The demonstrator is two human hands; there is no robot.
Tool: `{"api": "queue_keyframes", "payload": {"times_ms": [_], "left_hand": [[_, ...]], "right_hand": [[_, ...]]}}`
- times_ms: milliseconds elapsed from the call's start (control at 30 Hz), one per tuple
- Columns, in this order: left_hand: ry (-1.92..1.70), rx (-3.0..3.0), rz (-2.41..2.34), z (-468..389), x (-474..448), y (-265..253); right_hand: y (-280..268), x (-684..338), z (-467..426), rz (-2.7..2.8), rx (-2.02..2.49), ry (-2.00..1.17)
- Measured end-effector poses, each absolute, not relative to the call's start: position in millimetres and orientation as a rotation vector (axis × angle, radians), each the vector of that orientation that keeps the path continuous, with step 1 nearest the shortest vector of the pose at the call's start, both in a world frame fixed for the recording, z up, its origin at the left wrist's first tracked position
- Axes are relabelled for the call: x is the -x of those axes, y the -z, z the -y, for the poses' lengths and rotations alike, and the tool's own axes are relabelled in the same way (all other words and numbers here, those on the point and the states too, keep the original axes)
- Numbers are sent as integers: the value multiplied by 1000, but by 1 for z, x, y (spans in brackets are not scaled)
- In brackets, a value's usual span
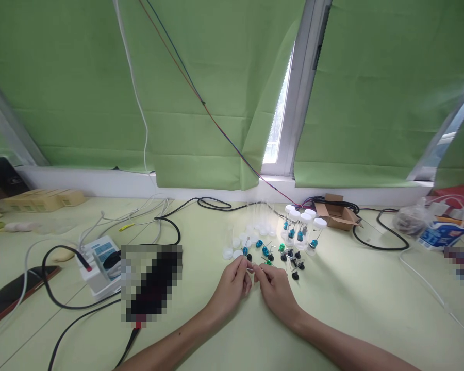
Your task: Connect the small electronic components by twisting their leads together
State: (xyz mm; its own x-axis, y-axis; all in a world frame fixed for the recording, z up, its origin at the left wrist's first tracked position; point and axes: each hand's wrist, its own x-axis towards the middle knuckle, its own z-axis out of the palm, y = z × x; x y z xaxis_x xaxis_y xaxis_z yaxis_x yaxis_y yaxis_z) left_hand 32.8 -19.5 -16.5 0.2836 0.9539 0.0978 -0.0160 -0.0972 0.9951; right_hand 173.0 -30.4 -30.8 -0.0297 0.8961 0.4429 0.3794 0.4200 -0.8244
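My left hand [232, 283] and my right hand [277, 291] meet fingertip to fingertip above the table, both closed in a pinch. Between them runs a thin metal rod [250, 269], mostly covered by the fingers. Just beyond the left fingertips is a blue part with a thin shaft [245, 251]; whether a finger touches it I cannot tell. Loose blue parts [265, 251], green parts [282, 247] and black knob-like parts [295, 275] lie scattered past my right hand. Behind them stand several clear tubes with white caps [304, 219], blue parts inside.
Uncapped clear tubes [261, 216] stand at the back, with loose white caps [236, 242] near them. A small cardboard box [334, 214] sits behind right. To the left are a white power strip [100, 268], black cables [174, 221] and a pixelated dark object [154, 283].
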Motion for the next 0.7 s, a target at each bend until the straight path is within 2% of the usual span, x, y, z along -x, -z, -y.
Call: {"api": "queue_keyframes", "payload": {"times_ms": [200, 700], "left_hand": [[-990, -1332, -917, 16, -28, 6], [-965, -1137, -888, 19, -29, -3]], "right_hand": [[32, -176, 29, 1592, 1160, -474], [38, -176, 27, 1633, 1159, -363]]}}
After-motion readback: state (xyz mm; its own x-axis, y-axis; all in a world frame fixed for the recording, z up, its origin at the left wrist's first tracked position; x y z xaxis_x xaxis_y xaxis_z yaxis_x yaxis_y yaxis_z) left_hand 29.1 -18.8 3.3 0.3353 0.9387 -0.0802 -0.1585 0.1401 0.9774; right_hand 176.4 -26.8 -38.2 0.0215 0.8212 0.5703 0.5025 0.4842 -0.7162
